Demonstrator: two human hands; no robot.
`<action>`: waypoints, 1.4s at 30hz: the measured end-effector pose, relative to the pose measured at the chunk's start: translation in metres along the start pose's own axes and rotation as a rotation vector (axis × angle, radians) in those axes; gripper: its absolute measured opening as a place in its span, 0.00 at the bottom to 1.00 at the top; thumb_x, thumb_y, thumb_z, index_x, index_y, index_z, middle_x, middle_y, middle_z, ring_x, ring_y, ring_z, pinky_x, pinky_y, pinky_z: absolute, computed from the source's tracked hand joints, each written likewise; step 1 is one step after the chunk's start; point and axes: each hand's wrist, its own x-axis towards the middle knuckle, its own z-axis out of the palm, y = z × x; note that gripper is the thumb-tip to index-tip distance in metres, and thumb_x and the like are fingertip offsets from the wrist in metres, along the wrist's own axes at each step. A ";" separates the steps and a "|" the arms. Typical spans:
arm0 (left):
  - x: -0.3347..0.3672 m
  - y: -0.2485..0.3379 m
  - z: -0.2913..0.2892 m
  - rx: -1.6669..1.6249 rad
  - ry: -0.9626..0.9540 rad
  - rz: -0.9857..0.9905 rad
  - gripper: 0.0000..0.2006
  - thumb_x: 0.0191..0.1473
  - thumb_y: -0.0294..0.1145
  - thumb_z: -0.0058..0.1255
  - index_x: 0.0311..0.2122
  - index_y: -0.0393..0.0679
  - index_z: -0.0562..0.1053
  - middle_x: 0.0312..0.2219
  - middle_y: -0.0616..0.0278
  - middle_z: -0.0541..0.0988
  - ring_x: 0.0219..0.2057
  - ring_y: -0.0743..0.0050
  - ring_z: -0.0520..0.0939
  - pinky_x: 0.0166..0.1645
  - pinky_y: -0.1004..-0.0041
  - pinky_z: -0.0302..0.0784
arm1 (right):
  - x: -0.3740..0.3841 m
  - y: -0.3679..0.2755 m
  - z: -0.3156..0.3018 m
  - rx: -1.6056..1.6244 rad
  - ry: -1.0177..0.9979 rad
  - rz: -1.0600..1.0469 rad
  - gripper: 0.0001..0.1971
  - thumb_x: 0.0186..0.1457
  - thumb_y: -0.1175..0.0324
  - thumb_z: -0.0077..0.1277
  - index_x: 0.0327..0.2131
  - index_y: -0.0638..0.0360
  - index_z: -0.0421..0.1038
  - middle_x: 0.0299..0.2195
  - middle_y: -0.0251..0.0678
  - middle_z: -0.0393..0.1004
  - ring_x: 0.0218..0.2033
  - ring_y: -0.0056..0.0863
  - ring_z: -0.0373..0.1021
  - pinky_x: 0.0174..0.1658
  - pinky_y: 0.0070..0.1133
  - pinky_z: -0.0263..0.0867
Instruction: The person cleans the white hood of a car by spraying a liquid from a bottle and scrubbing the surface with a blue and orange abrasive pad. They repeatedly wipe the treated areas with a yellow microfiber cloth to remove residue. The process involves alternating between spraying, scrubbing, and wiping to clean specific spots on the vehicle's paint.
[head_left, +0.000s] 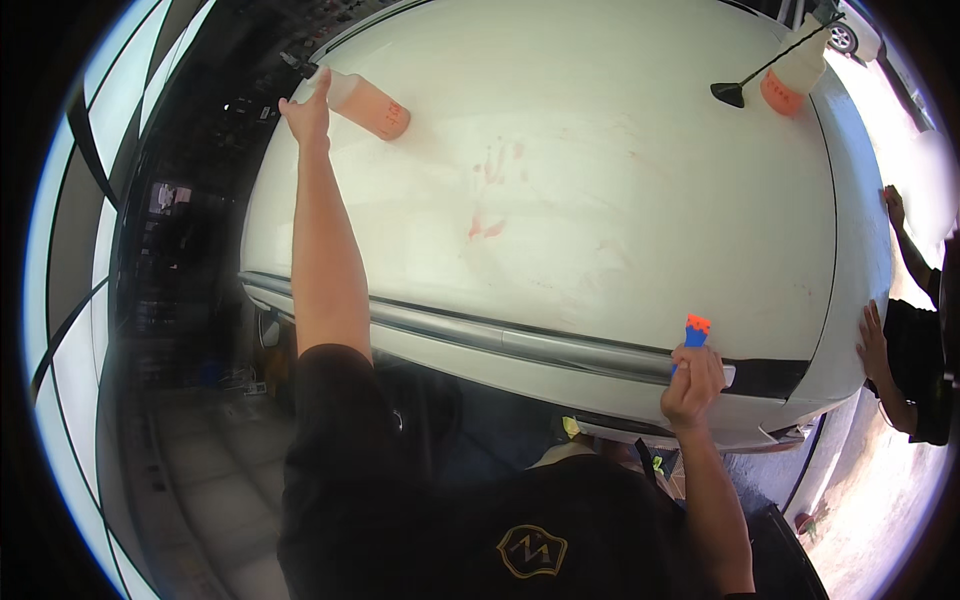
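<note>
My left hand (309, 113) reaches far out to the left over the white car roof (590, 230). Its fingers are at the neck of a spray bottle (372, 106) with a black spray head and pinkish-orange liquid inside; part of the grip is hidden. Close to the roof's near right edge, my right hand (693, 385) is closed around a small blue scraper-like tool (695, 336) with an orange, notched tip pointing away from me. Reddish wet smears (487, 230) mark the middle of the roof between my hands.
A silver roof rail (500, 335) runs along the near side. At the far right stand a black antenna (729, 94) and a second bottle (790, 85) with orange liquid. Another person's hands (872, 340) rest on the car's right end. Bright panels (75, 230) line the left.
</note>
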 end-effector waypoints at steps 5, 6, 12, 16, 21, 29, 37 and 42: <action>0.092 0.001 0.022 -0.184 0.092 0.130 0.44 0.37 0.43 0.81 0.54 0.22 0.74 0.53 0.45 0.82 0.54 0.58 0.83 0.61 0.64 0.75 | 0.000 0.001 0.002 -0.015 0.034 0.002 0.03 0.50 0.75 0.46 0.25 0.56 0.68 0.20 0.36 0.68 0.20 0.39 0.65 0.29 0.32 0.57; 0.080 0.002 0.036 -0.065 0.108 0.242 0.31 0.42 0.37 0.74 0.49 0.27 0.78 0.43 0.48 0.86 0.45 0.59 0.87 0.54 0.66 0.79 | 0.003 0.005 0.000 -0.033 0.042 -0.004 0.03 0.49 0.75 0.47 0.25 0.56 0.68 0.20 0.35 0.68 0.20 0.38 0.65 0.29 0.32 0.57; -0.020 0.080 0.020 -0.250 -0.486 0.330 0.21 0.52 0.22 0.52 0.53 0.39 0.79 0.29 0.62 0.86 0.32 0.75 0.85 0.44 0.75 0.79 | 0.001 0.008 -0.002 -0.051 0.048 0.009 0.03 0.48 0.76 0.47 0.25 0.54 0.68 0.19 0.33 0.67 0.20 0.36 0.66 0.29 0.30 0.57; -0.096 0.158 -0.044 0.035 -0.871 0.454 0.26 0.53 0.21 0.48 0.59 0.41 0.77 0.45 0.62 0.84 0.45 0.79 0.81 0.48 0.77 0.77 | 0.002 0.001 0.001 -0.030 0.017 0.041 0.04 0.47 0.77 0.46 0.25 0.54 0.69 0.20 0.31 0.68 0.21 0.35 0.66 0.28 0.30 0.57; -0.261 0.210 -0.096 0.183 -1.458 0.530 0.27 0.49 0.15 0.47 0.58 0.34 0.75 0.53 0.53 0.82 0.55 0.66 0.81 0.61 0.69 0.72 | 0.001 0.003 -0.007 -0.060 0.000 0.108 0.05 0.47 0.78 0.47 0.26 0.55 0.69 0.21 0.32 0.70 0.22 0.36 0.67 0.29 0.31 0.57; -0.385 0.190 -0.065 0.583 -1.854 -0.127 0.07 0.50 0.30 0.54 0.35 0.41 0.76 0.28 0.64 0.79 0.31 0.73 0.78 0.42 0.69 0.73 | 0.002 0.000 0.001 -0.034 0.038 0.119 0.04 0.48 0.77 0.48 0.26 0.54 0.69 0.20 0.31 0.70 0.22 0.35 0.68 0.29 0.30 0.59; -0.359 0.193 -0.053 0.430 -1.734 -0.236 0.09 0.50 0.26 0.53 0.38 0.37 0.78 0.29 0.60 0.80 0.38 0.67 0.86 0.47 0.69 0.78 | -0.001 0.005 0.000 -0.058 0.051 0.125 0.04 0.48 0.77 0.49 0.26 0.54 0.69 0.21 0.29 0.70 0.23 0.34 0.69 0.29 0.29 0.59; -0.270 0.230 -0.074 0.194 -1.402 -0.125 0.27 0.47 0.22 0.46 0.55 0.37 0.78 0.48 0.56 0.84 0.38 0.66 0.86 0.47 0.70 0.81 | 0.007 0.006 -0.006 0.097 -0.017 0.352 0.05 0.53 0.74 0.45 0.25 0.57 0.69 0.19 0.31 0.70 0.22 0.29 0.69 0.29 0.28 0.60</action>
